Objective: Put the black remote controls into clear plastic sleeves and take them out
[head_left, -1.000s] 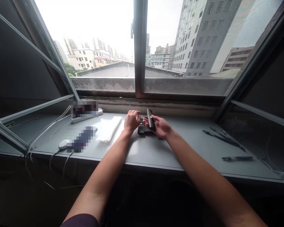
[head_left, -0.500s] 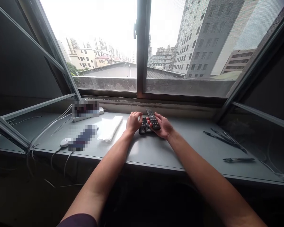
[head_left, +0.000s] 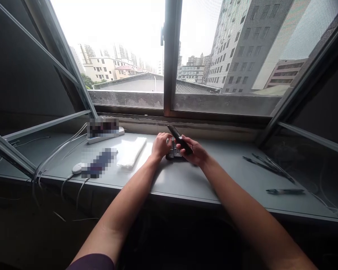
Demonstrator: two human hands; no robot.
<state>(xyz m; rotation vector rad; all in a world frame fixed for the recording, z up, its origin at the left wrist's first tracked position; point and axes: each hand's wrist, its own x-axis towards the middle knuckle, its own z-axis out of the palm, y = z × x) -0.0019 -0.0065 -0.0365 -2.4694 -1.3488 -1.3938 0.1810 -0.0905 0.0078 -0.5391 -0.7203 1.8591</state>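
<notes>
We have one remote (head_left: 175, 132) lifted, right hand (head_left: 197, 153) fingers closed round it; two more remotes (head_left: 177, 154) lie unlifted, four o'clock from our left hand (head_left: 159, 145), fingers curled, grip unclear.

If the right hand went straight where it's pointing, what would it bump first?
Probably the left hand, which looks just ahead of the right hand and the remote control it holds. Depth is unclear, so it might pass over instead.
</notes>
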